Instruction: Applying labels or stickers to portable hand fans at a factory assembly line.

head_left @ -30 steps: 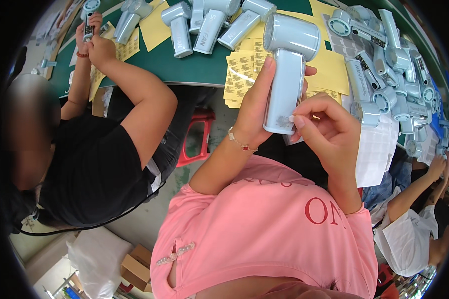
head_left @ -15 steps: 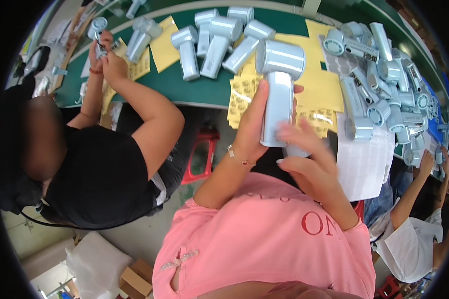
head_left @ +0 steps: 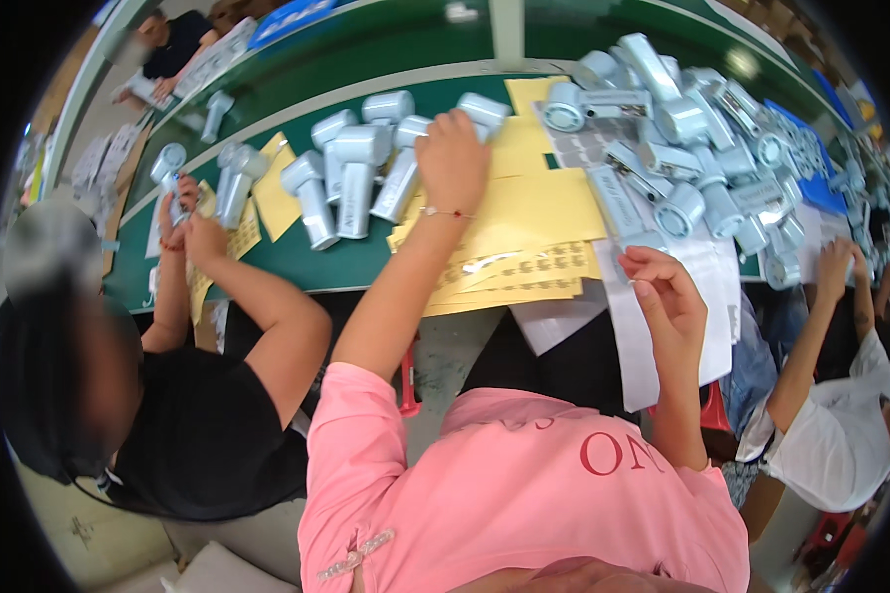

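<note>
My left hand point(head_left: 453, 168) reaches to the far side of the table. Its fingers close over a light-blue hair-dryer-shaped device point(head_left: 487, 112), whose round head shows beside the fingertips; the palm hides most of its handle. Several like devices point(head_left: 356, 148) lie just left of it, heads pointing away. My right hand point(head_left: 670, 306) hovers near the table's front edge with nothing visible in it, its fingers loosely bent and the thumb apart. Close to its fingertips, another such device point(head_left: 615, 203) lies at the edge of a large pile.
Yellow sticker sheets point(head_left: 524, 222) are stacked before me. White paper point(head_left: 677, 326) hangs over the front edge. The pile of devices point(head_left: 707, 148) fills the right side. A co-worker in black point(head_left: 218, 385) handles a device at left; another in white point(head_left: 831, 415) works at right.
My left hand has carried the device from in front of me to the far group. My right hand has come away from the device and moved slightly right. The view has shifted.
</note>
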Motion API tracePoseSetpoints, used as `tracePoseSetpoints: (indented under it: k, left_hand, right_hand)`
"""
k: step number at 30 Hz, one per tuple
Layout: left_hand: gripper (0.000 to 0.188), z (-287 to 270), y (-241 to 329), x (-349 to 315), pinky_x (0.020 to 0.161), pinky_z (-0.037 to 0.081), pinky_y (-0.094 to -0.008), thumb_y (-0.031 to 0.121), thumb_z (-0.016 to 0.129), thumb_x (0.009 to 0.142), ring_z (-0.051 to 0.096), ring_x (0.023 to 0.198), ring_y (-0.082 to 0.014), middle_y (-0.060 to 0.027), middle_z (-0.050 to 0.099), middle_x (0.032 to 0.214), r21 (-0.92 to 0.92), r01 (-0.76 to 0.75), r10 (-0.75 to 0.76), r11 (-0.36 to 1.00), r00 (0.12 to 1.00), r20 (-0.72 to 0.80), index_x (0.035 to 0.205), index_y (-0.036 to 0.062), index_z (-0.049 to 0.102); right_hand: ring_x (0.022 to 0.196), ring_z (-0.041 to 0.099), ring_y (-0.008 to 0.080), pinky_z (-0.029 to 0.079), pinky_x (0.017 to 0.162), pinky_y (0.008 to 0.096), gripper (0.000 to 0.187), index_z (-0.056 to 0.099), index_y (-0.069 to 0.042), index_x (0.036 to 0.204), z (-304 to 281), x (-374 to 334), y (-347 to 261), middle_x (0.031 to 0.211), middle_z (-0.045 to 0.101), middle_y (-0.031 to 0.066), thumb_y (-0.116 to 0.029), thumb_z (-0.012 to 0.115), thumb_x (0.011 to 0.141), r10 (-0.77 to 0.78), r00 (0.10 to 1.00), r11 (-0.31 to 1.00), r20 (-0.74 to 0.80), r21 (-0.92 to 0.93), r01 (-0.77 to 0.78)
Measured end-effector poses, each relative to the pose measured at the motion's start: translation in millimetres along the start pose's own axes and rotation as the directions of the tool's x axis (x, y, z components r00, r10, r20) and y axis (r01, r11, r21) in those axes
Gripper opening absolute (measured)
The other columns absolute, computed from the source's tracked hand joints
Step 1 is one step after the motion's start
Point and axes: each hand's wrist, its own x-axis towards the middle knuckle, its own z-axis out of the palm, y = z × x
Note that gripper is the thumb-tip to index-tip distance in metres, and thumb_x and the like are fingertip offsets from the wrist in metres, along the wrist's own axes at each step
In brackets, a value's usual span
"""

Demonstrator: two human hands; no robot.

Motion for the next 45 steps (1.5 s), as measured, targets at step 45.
tracePoseSetpoints:
  k: [45]
  left_hand:
    - [0.050, -68.1, -39.5, -118.2, 0.069, 0.045, -0.0248, 0.045, 0.045, 0.090, 0.056, 0.077, -0.0113, -0.0113, 0.064, 0.096, -0.845, 0.497, -0.220, -0.196, 0.818, 0.532, 0.110, -0.0012, 0.050]
  right_hand:
    - [0.074, 0.058, 0.0203, 0.044, 0.090, 0.0312, 0.005, 0.059, 0.001, 0.081, 34.9, 73.4, 56.3, 0.077, 0.057, 0.0088, 0.001, 0.061, 0.076, 0.036, 0.826, 0.906, 0.562, -0.366, 0.210]
